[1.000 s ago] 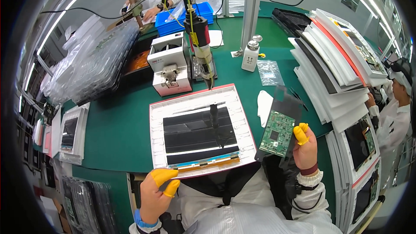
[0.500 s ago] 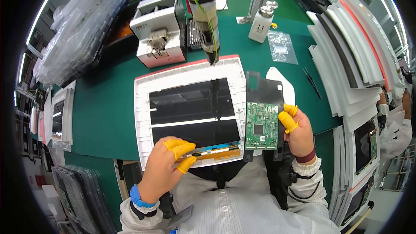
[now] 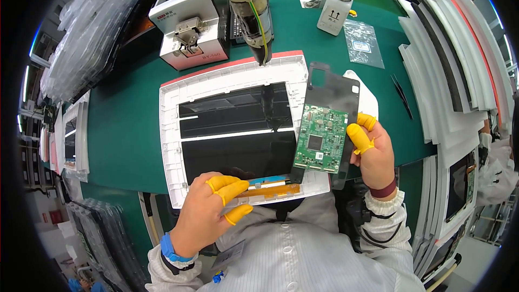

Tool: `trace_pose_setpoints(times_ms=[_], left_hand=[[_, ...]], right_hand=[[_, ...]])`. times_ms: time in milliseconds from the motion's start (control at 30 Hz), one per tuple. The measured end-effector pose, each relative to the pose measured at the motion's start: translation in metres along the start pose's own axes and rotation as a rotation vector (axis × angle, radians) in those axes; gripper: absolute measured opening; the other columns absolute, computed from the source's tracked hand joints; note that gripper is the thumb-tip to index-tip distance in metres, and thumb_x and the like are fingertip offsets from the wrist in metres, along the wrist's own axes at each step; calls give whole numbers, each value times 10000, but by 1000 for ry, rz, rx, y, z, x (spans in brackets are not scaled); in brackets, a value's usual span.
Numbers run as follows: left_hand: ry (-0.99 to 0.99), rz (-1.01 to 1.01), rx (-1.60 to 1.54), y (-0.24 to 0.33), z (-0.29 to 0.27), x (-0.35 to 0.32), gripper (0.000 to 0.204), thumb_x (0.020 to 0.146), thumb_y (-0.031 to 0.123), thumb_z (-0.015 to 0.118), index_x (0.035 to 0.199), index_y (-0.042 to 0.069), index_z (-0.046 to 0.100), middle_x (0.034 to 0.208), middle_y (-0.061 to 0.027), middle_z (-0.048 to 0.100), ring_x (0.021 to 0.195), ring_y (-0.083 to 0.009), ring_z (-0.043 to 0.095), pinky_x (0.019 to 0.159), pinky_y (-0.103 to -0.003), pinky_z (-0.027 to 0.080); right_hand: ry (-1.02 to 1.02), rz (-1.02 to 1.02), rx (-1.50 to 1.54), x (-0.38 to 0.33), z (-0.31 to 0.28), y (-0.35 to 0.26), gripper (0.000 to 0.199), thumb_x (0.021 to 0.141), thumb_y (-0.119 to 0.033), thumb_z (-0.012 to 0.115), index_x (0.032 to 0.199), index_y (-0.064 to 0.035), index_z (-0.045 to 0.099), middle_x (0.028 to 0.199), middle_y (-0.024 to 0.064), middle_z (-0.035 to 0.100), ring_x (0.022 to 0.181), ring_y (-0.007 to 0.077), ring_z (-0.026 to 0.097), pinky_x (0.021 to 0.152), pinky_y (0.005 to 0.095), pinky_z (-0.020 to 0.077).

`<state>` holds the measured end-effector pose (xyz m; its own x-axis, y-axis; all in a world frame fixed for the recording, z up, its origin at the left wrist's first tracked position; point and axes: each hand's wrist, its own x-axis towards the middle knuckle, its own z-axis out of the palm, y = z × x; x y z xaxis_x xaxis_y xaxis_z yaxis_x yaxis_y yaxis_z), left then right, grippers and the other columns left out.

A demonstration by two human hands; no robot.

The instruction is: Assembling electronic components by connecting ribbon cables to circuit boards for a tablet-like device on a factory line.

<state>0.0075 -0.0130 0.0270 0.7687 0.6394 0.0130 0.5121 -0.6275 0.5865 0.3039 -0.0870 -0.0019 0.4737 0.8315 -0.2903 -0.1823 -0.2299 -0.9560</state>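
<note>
My right hand [image 3: 373,151], with yellow finger cots on its thumb and finger, grips the right edge of a dark backing sheet [image 3: 330,89]. A green circuit board [image 3: 323,138] lies on that sheet, tilted, over the right side of a white display housing [image 3: 171,146]. Dark panels [image 3: 238,157] fill the housing's opening. My left hand [image 3: 208,211], also in yellow cots, is at the housing's near edge. Its fingertips reach the left end of an orange flex strip [image 3: 273,191], while the thumb stays apart below with a gap between.
Over the housing's far edge hangs a cylindrical tool [image 3: 251,16] with a yellow-green wire. Beyond stand a white machine [image 3: 189,27] and a pump bottle [image 3: 335,11]. Tweezers [image 3: 401,96] and a clear bag [image 3: 363,44] lie at right, beside stacked foam sheets [image 3: 432,75]. Plastic trays [image 3: 97,38] are piled left.
The circuit board and its dark sheet have tilted and shifted left, further over the housing. My left hand has moved slightly right along the near edge. The whole view has shifted a little.
</note>
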Motion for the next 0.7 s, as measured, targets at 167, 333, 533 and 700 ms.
trace_pose_setpoints(times_ms=[167,333,533,700], left_hand=[[113,112,179,3,15,-2,392,667,140,800,1032,70,677,990,-72,643,982,-293,557,856,-380,462],[148,209,213,-7,23,-4,320,680,142,789,979,69,702,938,-72,648,958,-284,567,853,-379,465],[159,260,283,-5,22,-3,239,689,137,774,911,60,729,888,-86,637,938,-272,572,839,-383,469],[137,305,271,-6,23,0,225,679,112,767,891,48,730,881,-98,637,926,-271,574,849,-383,466]], right_hand=[[-20,-44,19,-10,9,8,228,942,-130,591,1128,-6,546,796,1,617,535,41,519,467,170,392],[-8,-81,54,-20,13,8,222,942,-133,592,1113,-3,536,776,-3,598,548,49,541,467,176,395],[-59,-33,19,-16,10,2,207,922,-143,620,1070,-18,547,729,-17,548,543,50,514,476,184,373],[-63,21,24,-11,13,-2,208,911,-147,633,1058,-23,557,731,-18,547,527,52,503,467,187,351]])
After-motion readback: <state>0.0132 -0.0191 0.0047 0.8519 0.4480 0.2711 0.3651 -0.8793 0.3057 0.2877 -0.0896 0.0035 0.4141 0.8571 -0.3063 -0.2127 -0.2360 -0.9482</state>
